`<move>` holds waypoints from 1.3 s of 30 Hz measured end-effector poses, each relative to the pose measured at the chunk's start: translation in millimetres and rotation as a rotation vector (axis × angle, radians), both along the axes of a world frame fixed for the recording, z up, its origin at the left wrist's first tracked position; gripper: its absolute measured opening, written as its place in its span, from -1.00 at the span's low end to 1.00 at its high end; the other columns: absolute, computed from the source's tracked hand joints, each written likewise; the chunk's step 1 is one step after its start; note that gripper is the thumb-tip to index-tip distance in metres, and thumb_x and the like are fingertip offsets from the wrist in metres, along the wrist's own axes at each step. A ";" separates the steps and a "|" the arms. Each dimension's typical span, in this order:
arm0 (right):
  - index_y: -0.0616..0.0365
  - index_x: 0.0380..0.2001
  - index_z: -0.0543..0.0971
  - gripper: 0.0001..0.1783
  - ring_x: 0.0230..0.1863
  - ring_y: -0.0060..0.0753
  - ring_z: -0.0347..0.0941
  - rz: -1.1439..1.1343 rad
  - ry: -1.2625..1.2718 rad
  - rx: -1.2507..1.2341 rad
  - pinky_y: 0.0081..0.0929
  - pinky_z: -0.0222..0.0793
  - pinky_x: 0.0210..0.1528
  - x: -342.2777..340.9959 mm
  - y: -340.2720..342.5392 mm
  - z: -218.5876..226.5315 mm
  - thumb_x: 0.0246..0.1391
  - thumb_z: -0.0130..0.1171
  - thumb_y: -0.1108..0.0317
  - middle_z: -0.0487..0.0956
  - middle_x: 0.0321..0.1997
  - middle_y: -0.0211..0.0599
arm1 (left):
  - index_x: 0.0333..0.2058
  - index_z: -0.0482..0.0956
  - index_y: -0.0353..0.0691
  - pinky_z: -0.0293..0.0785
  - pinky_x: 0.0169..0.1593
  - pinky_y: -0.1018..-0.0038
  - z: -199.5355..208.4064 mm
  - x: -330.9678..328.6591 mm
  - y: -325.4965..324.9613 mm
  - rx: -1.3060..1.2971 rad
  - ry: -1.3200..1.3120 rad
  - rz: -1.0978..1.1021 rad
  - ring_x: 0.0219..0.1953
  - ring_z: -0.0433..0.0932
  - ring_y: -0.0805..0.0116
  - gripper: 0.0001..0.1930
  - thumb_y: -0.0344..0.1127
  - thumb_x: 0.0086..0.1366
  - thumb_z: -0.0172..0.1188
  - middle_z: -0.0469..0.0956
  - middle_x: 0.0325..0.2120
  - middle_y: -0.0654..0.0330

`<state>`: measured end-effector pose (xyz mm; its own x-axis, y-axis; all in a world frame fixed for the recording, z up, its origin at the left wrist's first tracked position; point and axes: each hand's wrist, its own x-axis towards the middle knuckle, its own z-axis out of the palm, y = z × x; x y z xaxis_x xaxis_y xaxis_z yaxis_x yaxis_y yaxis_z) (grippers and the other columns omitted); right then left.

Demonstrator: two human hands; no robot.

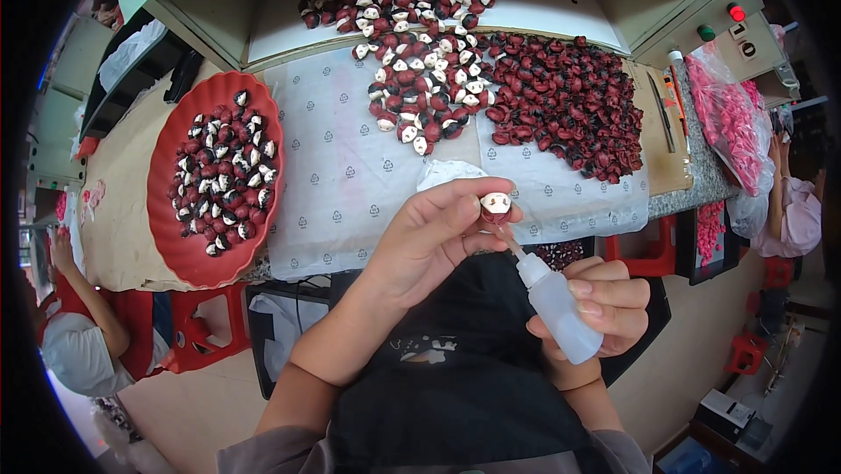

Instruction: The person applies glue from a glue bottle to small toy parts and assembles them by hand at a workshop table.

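Far-left of the bottle (pixel 554 303), the left hand (pixel 429 233) pinches a figure (pixel 496 202) — nozzle (pixel 514 248) slanted toward it, right hand (pixel 613 303) clasping the bottle.

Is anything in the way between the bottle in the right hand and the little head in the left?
Nothing visible. The right hand holds the bottle, its nozzle pointing toward the head in the left hand. Whether nozzle and head touch is too small to tell.
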<state>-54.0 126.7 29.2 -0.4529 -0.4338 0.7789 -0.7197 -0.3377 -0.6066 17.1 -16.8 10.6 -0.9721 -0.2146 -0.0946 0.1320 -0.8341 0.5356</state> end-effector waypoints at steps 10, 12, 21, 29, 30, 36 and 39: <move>0.11 -0.36 0.28 -0.51 -0.55 -0.48 0.24 0.028 0.069 0.046 -0.64 0.25 -0.58 -7.4 1.3 1.6 -0.38 0.33 0.41 0.28 -0.39 -0.34 | -0.13 0.32 -0.35 0.40 -0.21 0.47 -2.4 0.0 -1.2 -0.003 -0.007 0.003 -0.32 0.46 0.31 -0.64 -0.22 0.17 -0.05 0.44 -0.33 0.02; 0.11 -0.35 0.28 -0.50 -0.55 -0.48 0.24 -0.054 0.051 -0.009 -0.64 0.25 -0.58 -6.4 -0.9 -1.8 -0.39 0.34 0.43 0.28 -0.38 -0.34 | -0.13 0.32 -0.35 0.40 -0.21 0.46 -3.3 -1.9 -1.0 -0.007 0.007 -0.001 -0.33 0.46 0.31 -0.64 -0.23 0.17 -0.05 0.44 -0.33 0.02; 0.12 -0.34 0.27 -0.50 -0.51 -0.43 0.29 0.058 0.005 -0.020 -0.59 0.32 -0.51 -16.9 4.9 -2.3 -0.37 0.33 0.38 0.29 -0.36 -0.28 | -0.12 0.32 -0.37 0.40 -0.19 0.54 -10.1 2.3 -6.1 0.022 0.058 0.024 -0.30 0.46 0.44 -0.67 -0.29 0.19 -0.07 0.44 -0.28 0.03; 0.24 -0.39 0.34 -0.69 -0.38 -0.39 0.38 -0.133 -0.297 0.342 -0.52 0.31 -0.29 -76.0 -15.2 -37.1 -0.32 0.07 0.69 0.32 -0.35 -0.24 | -0.09 0.28 -0.37 0.40 -0.21 0.54 -14.4 5.0 -33.5 -0.038 0.039 0.273 -0.33 0.43 0.43 -0.64 -0.27 0.20 -0.08 0.43 -0.31 0.06; 0.24 -0.37 0.35 -0.67 -0.38 -0.36 0.39 -0.143 -0.243 0.345 -0.52 0.31 -0.29 -82.6 -24.2 -41.7 -0.33 0.09 0.68 0.35 -0.36 -0.24 | -0.09 0.28 -0.37 0.40 -0.21 0.54 -13.8 4.0 -34.7 -0.042 0.048 0.275 -0.33 0.43 0.43 -0.64 -0.27 0.20 -0.08 0.43 -0.31 0.06; 0.22 -0.42 0.44 -0.74 -0.36 -0.23 0.41 -0.296 0.143 0.569 -0.46 0.31 -0.33 -88.0 -57.1 -26.7 -0.33 0.18 0.58 0.45 -0.38 -0.18 | -0.08 0.26 -0.36 0.40 -0.23 0.54 -13.4 5.5 -37.2 -0.012 0.043 0.312 -0.34 0.42 0.43 -0.63 -0.27 0.19 -0.07 0.42 -0.29 0.05; 0.25 -0.49 0.47 -0.80 -0.34 -0.24 0.42 -0.261 0.169 0.570 -0.49 0.32 -0.32 -97.1 -52.6 -33.0 -0.34 0.17 0.58 0.46 -0.42 -0.18 | -0.07 0.26 -0.35 0.39 -0.23 0.51 -16.1 3.1 -36.6 0.002 -0.006 0.346 -0.34 0.42 0.41 -0.63 -0.27 0.19 -0.07 0.42 -0.30 0.05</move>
<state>-151.1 74.1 -3.8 -0.4909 -0.6924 0.5287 -0.8357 0.2028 -0.5104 20.3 -53.4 -5.5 -0.8410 -0.5315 -0.1010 0.4042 -0.7414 0.5356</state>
